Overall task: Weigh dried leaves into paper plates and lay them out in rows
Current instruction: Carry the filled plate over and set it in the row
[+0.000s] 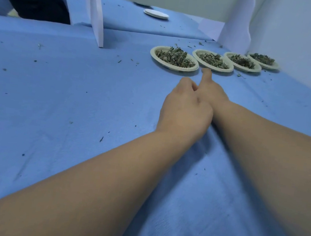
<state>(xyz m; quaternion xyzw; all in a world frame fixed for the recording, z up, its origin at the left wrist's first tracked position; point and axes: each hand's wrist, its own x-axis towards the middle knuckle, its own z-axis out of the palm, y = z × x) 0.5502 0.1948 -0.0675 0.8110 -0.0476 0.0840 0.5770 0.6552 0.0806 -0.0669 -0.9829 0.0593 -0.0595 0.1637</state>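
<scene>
Both bare forearms reach forward over a tabletop covered in blue cloth (54,105), and the two hands meet just short of a row of filled plates. The left hand (185,107) shows its back to the camera, its fingers curled under with nothing visible in them, and its knuckles touch the right hand (211,92). The right hand lies just beyond it, with one digit stretched straight out towards the gap between the two nearest plates, its tip close to their rims. Its other fingers are hidden behind the left hand, so I cannot tell whether they are curled or hold anything. Four paper plates (176,67) stand side by side in a line that runs towards the far right corner, next to a pale wall (306,48). The neighbouring rims touch or nearly touch, and each plate carries a heap of dried leaves (174,58). Small leaf crumbs (101,139) are scattered over the cloth, thickest around the plates. Behind the row, a white panel stands on upright white supports (97,12). Under it, farther back on the cloth, sits a low stack of empty white plates (156,13). At the far left a person in dark clothing (37,1) is partly visible.
</scene>
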